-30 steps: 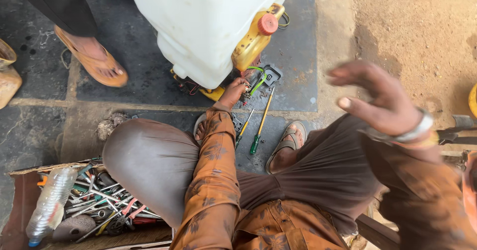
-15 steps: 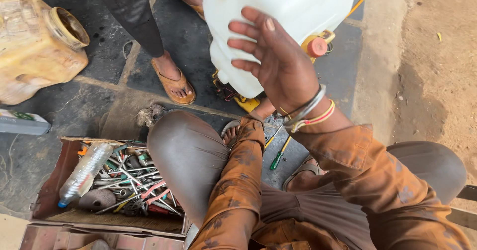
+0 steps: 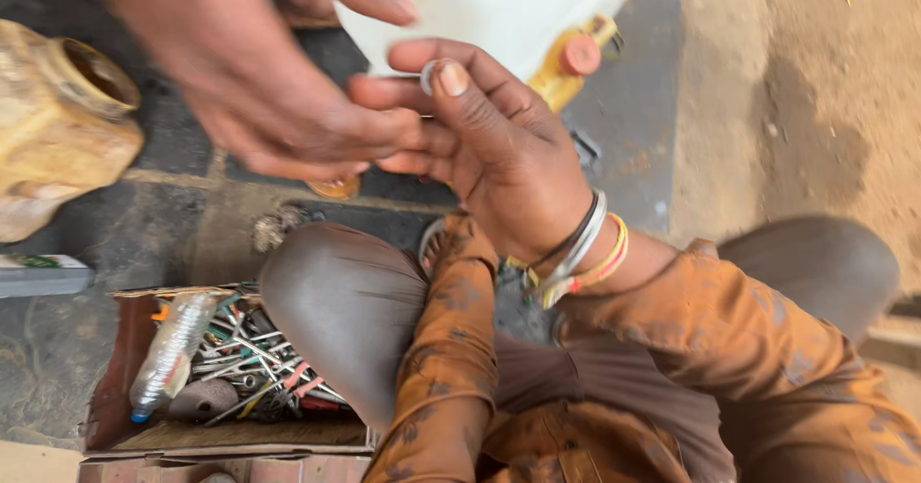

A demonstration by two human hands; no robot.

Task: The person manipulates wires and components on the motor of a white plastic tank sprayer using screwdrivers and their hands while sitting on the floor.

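- Ring (image 3: pixel 429 75): a small, pale metal ring, pinched between the thumb and forefinger of the right hand (image 3: pixel 499 147), up near the top middle of the view and in front of the white tank (image 3: pixel 499 8).
- Right hand: fingers curled narrow around the ring, thumbnail facing the camera; bangles (image 3: pixel 580 253) sit on the wrist above an orange patterned sleeve (image 3: pixel 758 349).
- Left hand (image 3: pixel 259 80): blurred, close to the camera at upper left, its fingers touching those of the right hand just beside the ring. Whether it grips anything I cannot tell; its fingers look loosely bent.
- Left sleeve (image 3: pixel 446 349): the same orange cloth, running up from the lower middle of the view.
- Tank: white plastic with a yellow fitting and a red cap (image 3: pixel 580 54) at its lower right.
- Knee (image 3: pixel 345 301): in grey-brown trousers, below the hands.
- Box (image 3: pixel 125 425): an open cardboard box at lower left, just beside the knee, holding a plastic bottle (image 3: pixel 173 353) and a heap of metal tools (image 3: pixel 254 363).
- Jug (image 3: pixel 58 128): a dirty yellow one lying at the left edge, on the dark stone floor (image 3: pixel 624 128).
- Bare earth (image 3: pixel 815 90) lies to the right.
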